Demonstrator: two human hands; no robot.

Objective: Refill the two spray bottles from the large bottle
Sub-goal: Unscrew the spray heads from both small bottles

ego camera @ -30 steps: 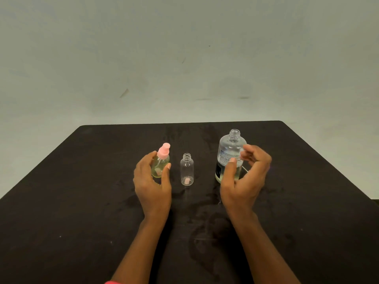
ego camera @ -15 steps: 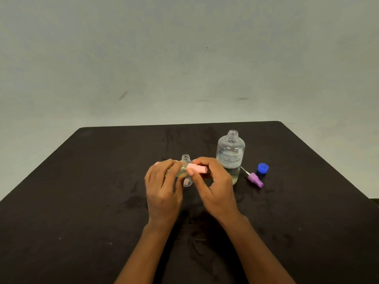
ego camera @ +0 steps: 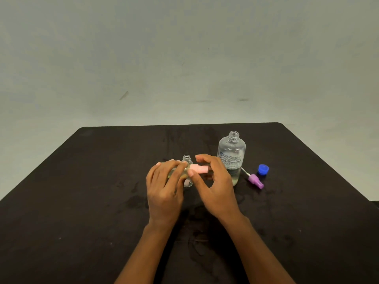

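My left hand grips a small clear spray bottle holding yellowish liquid, tipped on its side above the table. Its pink spray cap points right, pinched between thumb and fingers of my right hand. Behind my hands stands a second small clear bottle, uncapped and mostly hidden. The large clear bottle, open at the neck with a little liquid at the bottom, stands upright just right of my right hand.
A purple spray cap with its dip tube and a blue screw cap lie right of the large bottle. The black table has wet patches near my hands. A pale wall rises behind.
My left hand lifted the pink-capped bottle and tipped it sideways. My right hand left the large bottle and took hold of the pink cap. The purple and blue caps came into view.
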